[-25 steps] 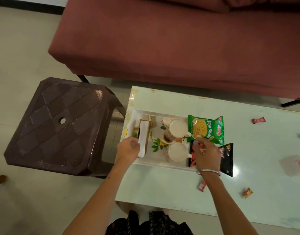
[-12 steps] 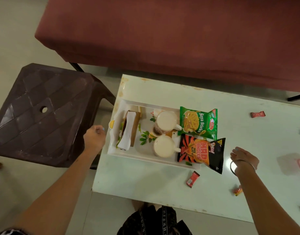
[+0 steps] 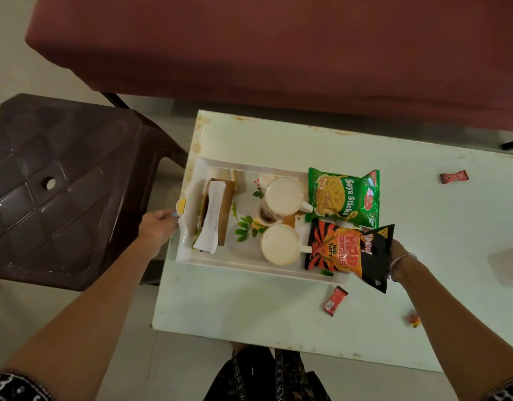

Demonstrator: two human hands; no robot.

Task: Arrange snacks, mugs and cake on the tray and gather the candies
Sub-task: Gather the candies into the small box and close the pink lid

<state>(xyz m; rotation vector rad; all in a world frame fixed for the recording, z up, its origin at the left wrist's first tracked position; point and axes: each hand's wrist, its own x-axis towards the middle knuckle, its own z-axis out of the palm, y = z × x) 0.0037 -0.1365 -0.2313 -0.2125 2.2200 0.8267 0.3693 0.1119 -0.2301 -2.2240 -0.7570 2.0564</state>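
A white tray (image 3: 249, 264) lies on the pale table. It carries a brown cake box (image 3: 224, 209) with white paper on it, two cream mugs (image 3: 284, 195) (image 3: 279, 247), a green Soya Sticks pack (image 3: 345, 195) and a black-and-orange Mad Angles pack (image 3: 347, 253). My left hand (image 3: 158, 228) grips the tray's left rim with curled fingers. My right hand (image 3: 400, 253) is at the tray's right end, its fingers hidden behind the black pack. Loose candies lie on the table: a red candy (image 3: 334, 301) below the tray, an orange candy (image 3: 413, 320) and another red candy (image 3: 454, 177) farther right.
A dark brown plastic stool (image 3: 61, 180) stands just left of the table (image 3: 278, 316). A maroon sofa (image 3: 278, 53) runs along the table's far side. The tray sits at the table's left end, close to the edge.
My left hand moved right from beside the stool to the tray's left rim. My right hand came left across the table to the tray's right end, behind the black pack.
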